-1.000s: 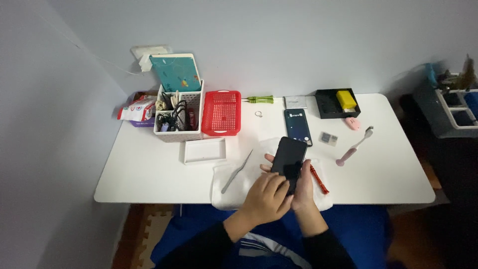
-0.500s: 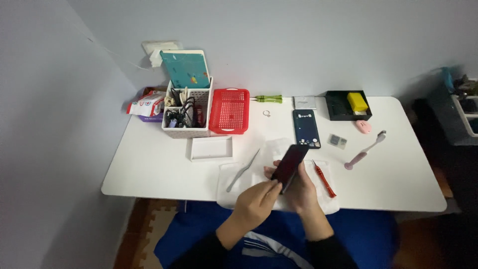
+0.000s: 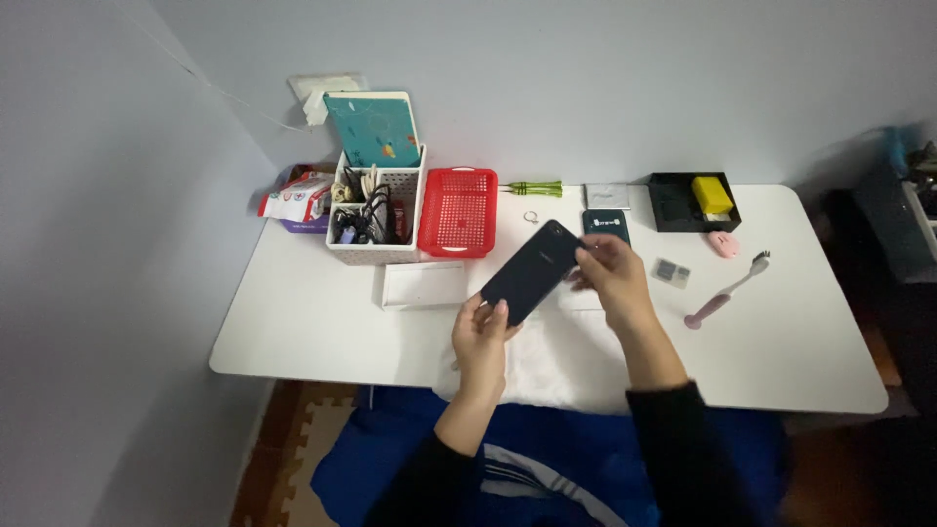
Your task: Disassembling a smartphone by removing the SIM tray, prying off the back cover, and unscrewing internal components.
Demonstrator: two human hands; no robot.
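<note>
dark phone [image 3: 532, 270] lifted clear above the white tabletop [image 3: 312, 322], back outward, pinched at opposite ends by left hand [image 3: 480, 337] and right hand [image 3: 610, 273]; casing unopened, tools untouched.

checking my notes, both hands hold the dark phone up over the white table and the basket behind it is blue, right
Not quite: the basket is red, not blue. The head view shows it standing on the white table behind the dark phone. The rest holds: the left hand grips the phone's lower end and the right hand its upper end, above the table.
</note>
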